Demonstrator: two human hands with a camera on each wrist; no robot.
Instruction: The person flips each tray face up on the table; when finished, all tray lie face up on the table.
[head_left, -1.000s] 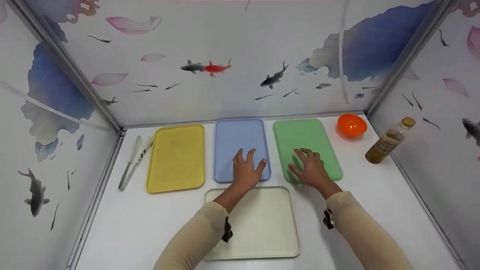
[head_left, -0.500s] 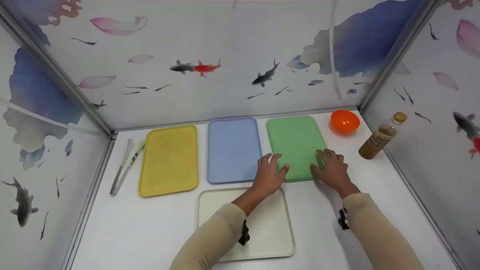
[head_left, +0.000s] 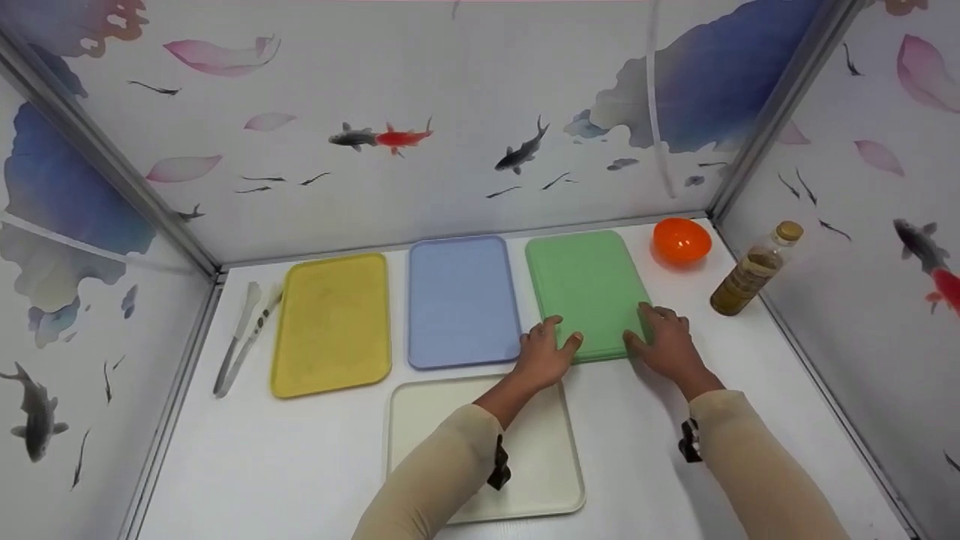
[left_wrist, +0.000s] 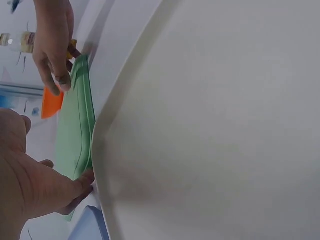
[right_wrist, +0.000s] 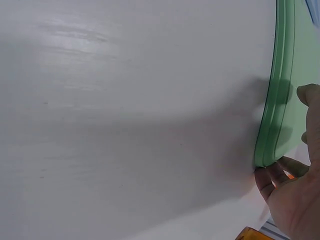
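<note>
A green tray [head_left: 589, 281], with a double rim along its near edge [right_wrist: 272, 115], lies flat at the back right of the white table. My left hand [head_left: 541, 358] grips its near left corner, fingers curled at the side. At the near right, my right hand [head_left: 667, 343] has its fingers bent round the tray's edge. The right wrist view shows the right fingertips [right_wrist: 265, 177] against the rim while the thumb [right_wrist: 306, 92] stands over the top. A cream tray [head_left: 517, 472] lies in front, partly covered by my left forearm.
Left of the green tray lie a blue tray [head_left: 461, 300] and a yellow tray [head_left: 334, 322]. Metal tongs [head_left: 238, 349] lie at far left. An orange bowl [head_left: 681, 241] and a corked oil bottle [head_left: 754, 270] stand at right. Printed walls [head_left: 435, 187] enclose the table.
Both hands have shifted right, from over the blue and green trays to either side of the green tray, and their fingers have drawn in on its edges. The head view has turned slightly right.
</note>
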